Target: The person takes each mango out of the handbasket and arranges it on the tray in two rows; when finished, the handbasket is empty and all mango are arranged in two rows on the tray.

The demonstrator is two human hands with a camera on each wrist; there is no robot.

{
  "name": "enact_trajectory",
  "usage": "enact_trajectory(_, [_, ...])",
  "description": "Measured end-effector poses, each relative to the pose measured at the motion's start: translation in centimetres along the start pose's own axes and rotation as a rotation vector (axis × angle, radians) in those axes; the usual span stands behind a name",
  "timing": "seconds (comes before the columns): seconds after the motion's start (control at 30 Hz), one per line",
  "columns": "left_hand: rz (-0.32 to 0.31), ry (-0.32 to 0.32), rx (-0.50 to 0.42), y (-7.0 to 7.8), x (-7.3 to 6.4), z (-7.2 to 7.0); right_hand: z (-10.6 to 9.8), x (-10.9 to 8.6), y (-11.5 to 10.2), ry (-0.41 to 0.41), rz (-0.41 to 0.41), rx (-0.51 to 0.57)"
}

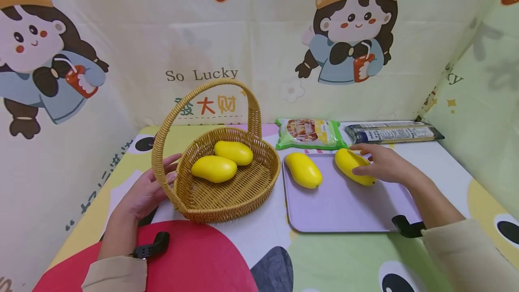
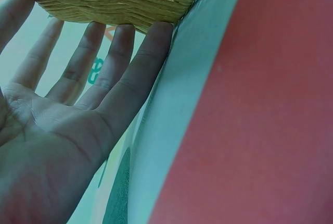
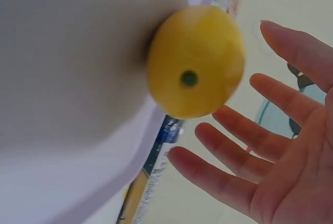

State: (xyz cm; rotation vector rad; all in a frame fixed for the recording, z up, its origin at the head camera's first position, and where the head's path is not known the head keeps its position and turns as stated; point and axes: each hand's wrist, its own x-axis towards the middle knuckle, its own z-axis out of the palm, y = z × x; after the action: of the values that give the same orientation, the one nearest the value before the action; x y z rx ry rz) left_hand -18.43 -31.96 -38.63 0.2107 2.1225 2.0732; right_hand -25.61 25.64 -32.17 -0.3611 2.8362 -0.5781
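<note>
My left hand is at the left side of a wicker basket with a tall arched handle. In the left wrist view its fingers are spread and nearly straight, their tips at the woven wall. Two yellow mangoes lie inside the basket. On the lilac tray lie a mango at the left and another mango at the back right. Over that second one, my right hand reaches with extended fingers and thumb. The right wrist view shows this mango end-on, its tip dark green, beside the spread fingers.
Behind the tray lies a green-edged food packet. To its right is a long, dark plastic package. A patterned cloth covers the table, and printed cloth walls stand at the back and sides.
</note>
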Motion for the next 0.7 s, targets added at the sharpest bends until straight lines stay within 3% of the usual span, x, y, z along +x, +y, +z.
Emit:
enact_trajectory(0.3, [-0.009,0.001,0.004,0.1,0.0,-0.1,-1.4,0.1,-1.4,0.041,-0.039,0.015])
enact_trajectory(0.53, [-0.015,-0.001,-0.011,-0.1,0.2,-0.1,-2.3,1.2,-5.6,0.131,-0.167,0.07])
enact_trajectory(0.7, [-0.014,0.005,-0.005,0.0,0.2,0.0,-2.6,1.5,-8.9,0.145,-0.237,0.128])
